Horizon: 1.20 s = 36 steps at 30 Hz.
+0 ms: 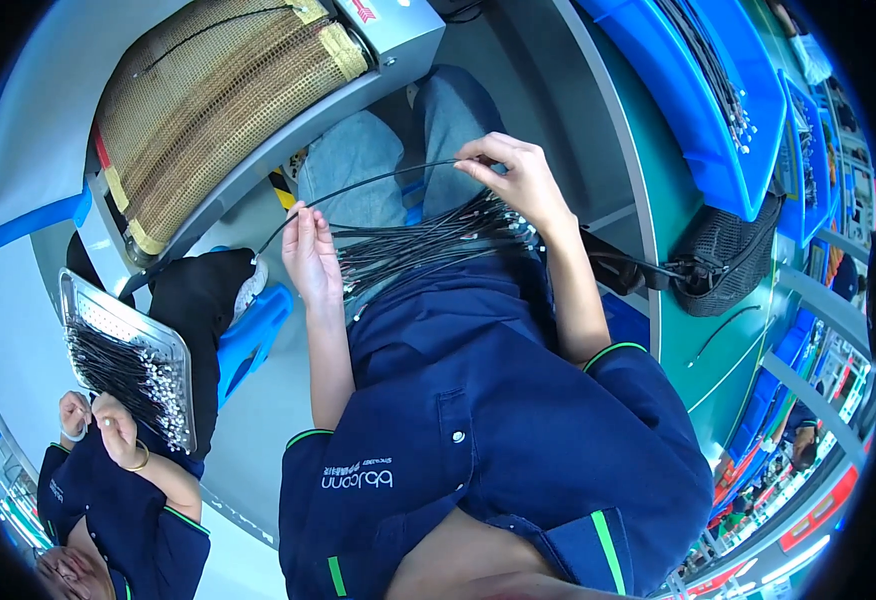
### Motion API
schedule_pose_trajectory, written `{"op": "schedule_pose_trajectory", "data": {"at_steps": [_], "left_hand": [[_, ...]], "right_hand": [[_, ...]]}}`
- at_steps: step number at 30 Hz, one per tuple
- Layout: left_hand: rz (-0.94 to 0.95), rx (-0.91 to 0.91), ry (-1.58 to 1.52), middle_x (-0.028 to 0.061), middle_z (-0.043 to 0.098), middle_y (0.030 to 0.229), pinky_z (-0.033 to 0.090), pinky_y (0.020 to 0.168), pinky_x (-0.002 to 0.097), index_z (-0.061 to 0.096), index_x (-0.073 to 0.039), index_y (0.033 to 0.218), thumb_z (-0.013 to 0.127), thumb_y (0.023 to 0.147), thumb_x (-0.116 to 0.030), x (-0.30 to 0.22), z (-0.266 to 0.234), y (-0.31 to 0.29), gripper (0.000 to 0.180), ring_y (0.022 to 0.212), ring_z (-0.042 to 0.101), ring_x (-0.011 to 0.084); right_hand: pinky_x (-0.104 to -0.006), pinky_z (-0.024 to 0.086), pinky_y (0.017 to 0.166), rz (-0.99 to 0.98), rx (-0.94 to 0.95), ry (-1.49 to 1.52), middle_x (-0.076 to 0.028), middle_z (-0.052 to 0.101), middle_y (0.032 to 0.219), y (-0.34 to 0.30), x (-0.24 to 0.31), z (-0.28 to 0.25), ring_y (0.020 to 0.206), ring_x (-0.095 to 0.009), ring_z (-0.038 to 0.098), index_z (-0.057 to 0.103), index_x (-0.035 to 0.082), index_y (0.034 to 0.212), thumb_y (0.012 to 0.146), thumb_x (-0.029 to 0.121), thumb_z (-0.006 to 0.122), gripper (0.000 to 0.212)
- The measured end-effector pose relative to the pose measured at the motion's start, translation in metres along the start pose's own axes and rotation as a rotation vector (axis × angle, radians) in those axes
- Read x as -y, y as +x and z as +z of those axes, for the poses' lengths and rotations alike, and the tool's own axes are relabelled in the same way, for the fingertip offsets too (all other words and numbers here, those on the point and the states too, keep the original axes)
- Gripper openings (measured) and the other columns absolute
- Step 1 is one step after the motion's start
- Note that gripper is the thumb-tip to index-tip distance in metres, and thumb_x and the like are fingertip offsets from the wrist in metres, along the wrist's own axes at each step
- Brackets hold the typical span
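A thin black cable (383,177) is stretched between my two hands above my lap. My left hand (310,258) pinches it, and one end hangs past those fingers toward the lower left. The other end goes into the fingertips of my right hand (516,178), which is raised higher and to the right. Below them a loose bundle of black cables (418,243) lies across my lap, with small pale connectors at its right side. My right wrist is just above that connector side.
Ahead on the left is a machine with a brown mesh belt (228,110), a cable on it. A co-worker sits at lower left with a metal tray (186,355) of cables. At right, a green table (693,345) holds a blue bin (673,110) of cables and a black mesh bag (726,262).
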<state>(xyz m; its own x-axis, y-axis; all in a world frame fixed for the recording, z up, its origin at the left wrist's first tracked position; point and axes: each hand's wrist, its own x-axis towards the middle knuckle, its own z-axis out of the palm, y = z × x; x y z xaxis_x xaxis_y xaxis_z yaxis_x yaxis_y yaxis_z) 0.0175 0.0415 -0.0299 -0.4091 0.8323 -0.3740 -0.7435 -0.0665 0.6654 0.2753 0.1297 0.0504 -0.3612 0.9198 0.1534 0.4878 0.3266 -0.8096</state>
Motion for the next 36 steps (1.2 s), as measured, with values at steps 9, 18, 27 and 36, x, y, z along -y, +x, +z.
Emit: {"op": "schedule_pose_trajectory", "data": {"at_steps": [9,18,27,36], "left_hand": [[0.008,0.059,0.022,0.0082,0.063,0.096,0.053,0.079,0.0201,0.06,0.001,0.111,0.058,0.093,-0.006,-0.005,0.001,-0.003,0.019,0.086,0.062,0.0109],[0.013,0.067,0.036,0.008,0.063,0.097,0.053,0.079,0.0206,0.06,0.001,0.11,0.058,0.093,-0.006,-0.006,0.0,-0.002,0.018,0.086,0.062,0.0108],[0.031,0.034,0.037,0.0071,0.063,0.097,0.052,0.079,0.0206,0.061,0.001,0.11,0.057,0.093,-0.006,-0.015,0.01,-0.002,0.018,0.087,0.061,0.0103],[-0.013,0.051,0.138,0.008,0.062,0.1,0.052,0.082,0.0234,0.054,0.0,0.119,0.057,0.093,-0.006,-0.047,0.033,-0.013,0.026,0.09,0.061,0.0115]], "right_hand": [[-0.0258,0.044,0.055,-0.063,-0.002,0.031,-0.004,0.061,0.073,-0.004,-0.002,-0.003,0.059,-0.011,0.054,0.069,0.004,0.084,0.08,0.011,0.071,0.008],[-0.0273,0.047,0.058,-0.055,0.065,-0.003,-0.004,0.061,0.073,-0.005,-0.006,-0.003,0.063,-0.013,0.057,0.069,0.005,0.088,0.079,0.013,0.073,0.013],[-0.0354,0.047,0.086,-0.191,0.013,-0.252,-0.006,0.062,0.105,0.006,0.016,-0.004,0.1,-0.024,0.057,0.068,0.008,0.096,0.074,0.026,0.075,0.029],[-0.0354,0.046,0.085,-0.289,-0.043,-0.291,-0.003,0.064,0.098,0.033,0.046,0.016,0.095,-0.023,0.059,0.066,0.006,0.081,0.073,0.011,0.073,0.011]]}}
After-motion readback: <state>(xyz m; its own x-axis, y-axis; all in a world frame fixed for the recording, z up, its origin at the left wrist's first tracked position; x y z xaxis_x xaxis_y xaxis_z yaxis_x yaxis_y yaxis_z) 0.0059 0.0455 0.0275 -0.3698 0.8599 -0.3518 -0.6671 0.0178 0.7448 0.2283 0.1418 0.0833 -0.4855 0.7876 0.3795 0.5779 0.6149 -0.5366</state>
